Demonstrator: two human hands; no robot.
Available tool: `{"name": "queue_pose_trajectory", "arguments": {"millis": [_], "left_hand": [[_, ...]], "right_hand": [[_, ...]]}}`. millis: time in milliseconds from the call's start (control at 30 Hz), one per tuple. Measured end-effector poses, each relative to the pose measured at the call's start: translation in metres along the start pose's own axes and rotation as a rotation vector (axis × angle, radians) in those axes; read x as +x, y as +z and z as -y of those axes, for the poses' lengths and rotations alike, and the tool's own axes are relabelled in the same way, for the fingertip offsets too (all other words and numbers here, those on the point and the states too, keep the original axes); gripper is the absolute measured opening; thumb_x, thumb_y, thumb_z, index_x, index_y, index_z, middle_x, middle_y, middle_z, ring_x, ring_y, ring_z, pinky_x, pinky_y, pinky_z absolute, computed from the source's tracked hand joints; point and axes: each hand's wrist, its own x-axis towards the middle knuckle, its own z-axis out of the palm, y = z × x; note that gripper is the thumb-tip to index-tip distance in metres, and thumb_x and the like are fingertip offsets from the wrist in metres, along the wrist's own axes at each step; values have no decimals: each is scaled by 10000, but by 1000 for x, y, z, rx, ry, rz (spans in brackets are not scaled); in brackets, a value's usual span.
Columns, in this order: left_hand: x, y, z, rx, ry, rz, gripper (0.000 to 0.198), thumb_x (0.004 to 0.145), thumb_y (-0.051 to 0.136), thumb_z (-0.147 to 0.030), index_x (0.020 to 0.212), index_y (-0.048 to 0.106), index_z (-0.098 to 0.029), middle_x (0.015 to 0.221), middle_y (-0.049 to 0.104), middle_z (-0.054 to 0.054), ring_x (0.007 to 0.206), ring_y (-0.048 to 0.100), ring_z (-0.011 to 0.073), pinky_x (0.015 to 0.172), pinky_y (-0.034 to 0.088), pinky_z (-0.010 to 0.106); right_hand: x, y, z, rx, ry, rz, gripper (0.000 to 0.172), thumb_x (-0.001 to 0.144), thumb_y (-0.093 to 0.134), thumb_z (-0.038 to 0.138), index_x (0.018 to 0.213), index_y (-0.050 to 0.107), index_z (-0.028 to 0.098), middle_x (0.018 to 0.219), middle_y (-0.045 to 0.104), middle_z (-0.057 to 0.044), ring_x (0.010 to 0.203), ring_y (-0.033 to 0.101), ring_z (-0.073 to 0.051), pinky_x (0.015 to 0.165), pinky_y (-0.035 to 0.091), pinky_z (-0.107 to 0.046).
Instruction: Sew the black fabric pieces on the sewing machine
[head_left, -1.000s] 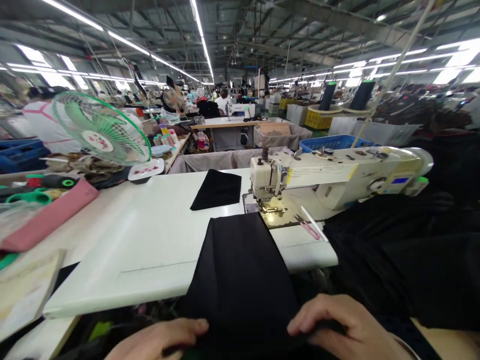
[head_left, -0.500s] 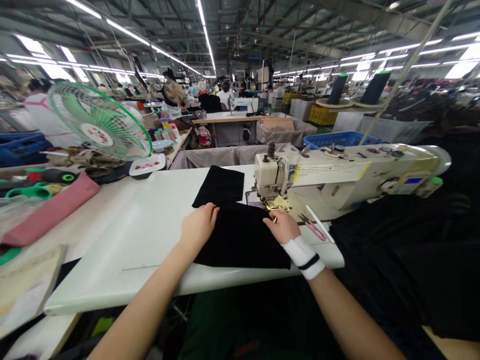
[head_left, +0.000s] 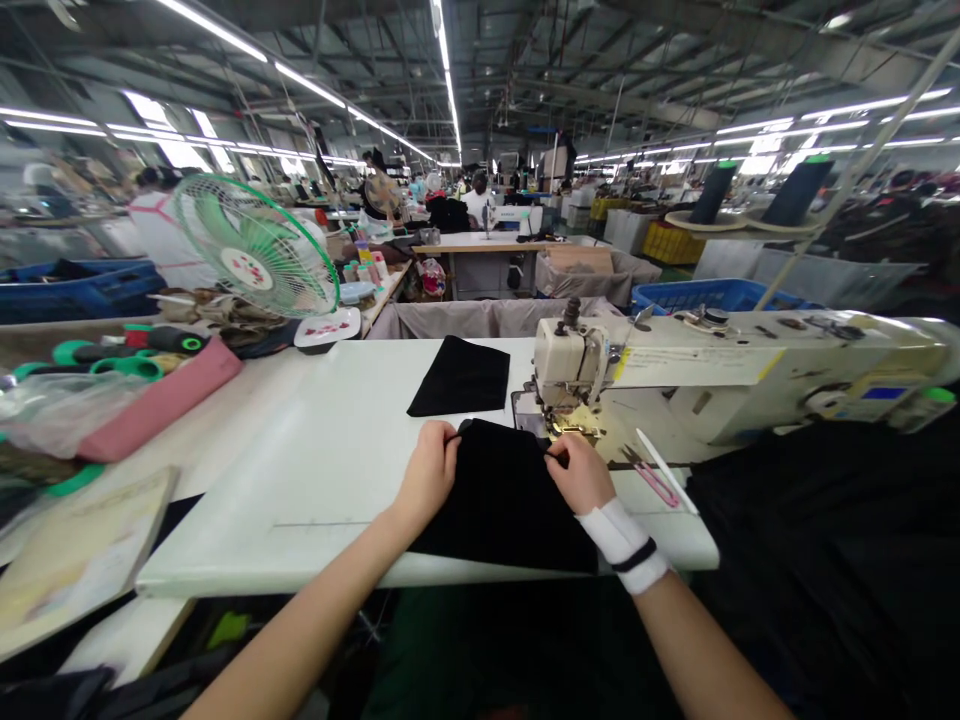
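Observation:
A black fabric piece [head_left: 506, 495] lies on the white sewing table [head_left: 330, 470] in front of me. My left hand [head_left: 429, 472] pinches its far left corner with curled fingers. My right hand [head_left: 579, 470], with a white wristband on the wrist, pinches its far right corner just in front of the presser foot of the cream sewing machine [head_left: 720, 370]. A second, smaller black fabric piece [head_left: 461, 376] lies flat farther back on the table, apart from both hands.
Pink snips [head_left: 654, 480] lie on the machine bed to the right. A green desk fan [head_left: 259, 250], a pink roll [head_left: 161, 400] and green-capped spools stand at the left. A heap of black cloth [head_left: 825, 560] fills the right side. Other workers sit at far tables.
Both hands came up from the table's near edge to the far edge of the black fabric by the needle. The fabric now lies wholly on the table, its far corners pinched.

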Motion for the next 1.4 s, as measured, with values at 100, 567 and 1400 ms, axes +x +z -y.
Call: {"name": "queue_pose_trajectory", "arguments": {"millis": [100,567,1400], "left_hand": [[-14,-17,-10,-162,-41,-52,83,877,502,-265,926,522,-201,954,631,62,855,635,189,785,523,337],[-53,-67,-57,-821,-353,-55,189,702,777,-279,883,783,-226,1010,728,32,882,638,171,780,489,247],[-58,-81,-89,-1006,-481,-250,262,608,853,-342,764,750,-158,890,731,58,804,630,164,790,486,274]], "right_hand": [[-17,-7,0,157,-9,-37,154,773,580,319,677,510,220,951,678,-101,881,632,-228,775,507,-359],[-52,-59,22,388,219,129,357,679,714,481,905,788,216,881,759,-66,829,695,-272,797,557,-394],[-58,-78,37,831,432,-254,437,516,881,503,833,788,217,1034,755,-76,1015,695,-290,758,612,-277]]}}
